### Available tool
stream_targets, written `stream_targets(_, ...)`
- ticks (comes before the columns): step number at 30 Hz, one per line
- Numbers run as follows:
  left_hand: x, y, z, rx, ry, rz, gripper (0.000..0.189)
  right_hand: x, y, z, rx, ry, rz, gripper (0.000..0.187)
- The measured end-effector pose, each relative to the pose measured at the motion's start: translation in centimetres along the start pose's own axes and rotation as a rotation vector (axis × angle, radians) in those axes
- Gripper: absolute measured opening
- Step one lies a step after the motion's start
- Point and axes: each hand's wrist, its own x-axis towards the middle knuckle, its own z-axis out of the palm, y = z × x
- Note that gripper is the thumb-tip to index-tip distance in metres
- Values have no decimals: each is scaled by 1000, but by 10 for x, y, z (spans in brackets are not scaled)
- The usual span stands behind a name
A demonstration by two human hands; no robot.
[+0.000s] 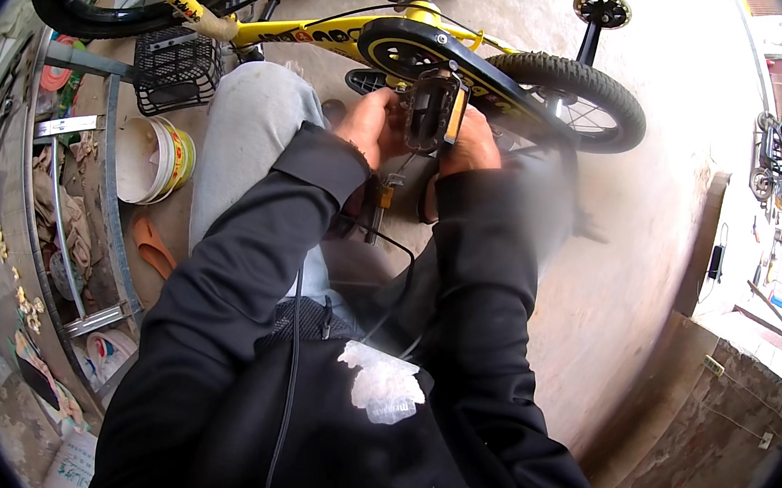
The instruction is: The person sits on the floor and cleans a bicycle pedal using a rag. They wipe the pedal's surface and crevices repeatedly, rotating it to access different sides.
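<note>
A small yellow bicycle (pixel 306 33) lies before me, its rear wheel (pixel 595 104) at the right and the big front wheel at the upper left. Its black pedal with an orange reflector (pixel 431 113) stands up between my hands. My left hand (pixel 370 124) is at the pedal's left side, fingers curled and partly hidden behind it. My right hand (pixel 473 143) is at the pedal's right side, its fingertips hidden too. What either hand grips cannot be made out. The black chain guard (pixel 469 65) runs just beyond the hands. Below them is a yellow-and-metal tool or part (pixel 387 193).
A black wire basket (pixel 178 71), a white and yellow bucket (pixel 154 161) and an orange slipper-like object (pixel 153 246) lie to the left, beside a metal-framed rack (pixel 108 190). A training wheel (pixel 602 9) sticks up at the upper right. A low wall (pixel 672 377) stands at the right.
</note>
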Motion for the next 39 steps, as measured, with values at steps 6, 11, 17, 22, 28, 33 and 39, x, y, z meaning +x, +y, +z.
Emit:
stream_targets(6,-10,-1,5,53,-46,-26,26,-3,0,6,65,79,50,16)
stream_targets(11,5,-6,-11,457,202,186,31,2,-1,8,29,114,156,15)
stream_targets(17,-48,7,15,1009,357,892,51,22,40,-23,-337,255,29,19)
stream_targets(22,-71,0,39,1177,167,1053,62,22,40,-7,-603,345,-127,26)
stream_targets(28,-60,-6,40,1203,179,1008,54,-11,-17,16,-937,385,-117,27)
stream_targets(33,-58,1,32,1031,60,922,51,-5,-14,15,-1185,461,-31,24)
stream_targets(39,-63,2,32,867,-69,839,50,-10,-22,9,-1275,481,-164,17)
